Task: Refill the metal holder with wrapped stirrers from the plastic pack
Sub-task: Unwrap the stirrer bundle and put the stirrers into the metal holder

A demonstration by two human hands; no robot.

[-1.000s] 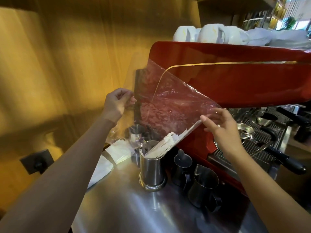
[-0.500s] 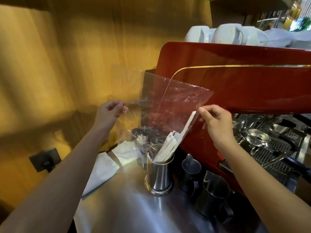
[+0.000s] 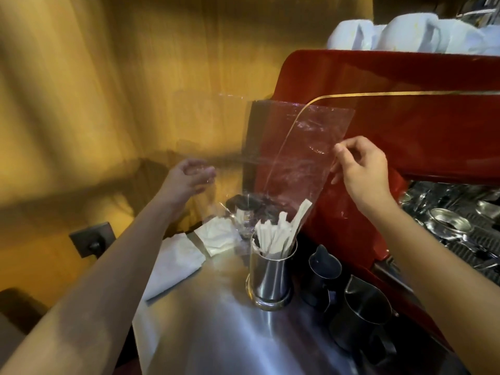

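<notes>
A clear plastic pack [image 3: 295, 147] hangs upside down above the metal holder [image 3: 272, 274], its open mouth low over the holder's rim. My right hand [image 3: 359, 171] pinches the pack's right edge. My left hand [image 3: 189, 177] is blurred at the pack's left side, fingers curled; whether it still grips the film is unclear. White wrapped stirrers [image 3: 273, 236] stand upright in the holder, and one long stirrer [image 3: 300, 215] leans out, partly inside the pack's mouth.
The holder stands on a steel counter [image 3: 216, 334]. Two dark milk jugs [image 3: 359, 312] sit right of it, against a red espresso machine [image 3: 392, 109] topped with white cups [image 3: 405, 33]. White napkins [image 3: 176, 261] lie at left by a wooden wall.
The pack has swung more upright and the stirrers have slid down from it into the holder. My left hand dropped lower and my right hand shifted up the pack's edge.
</notes>
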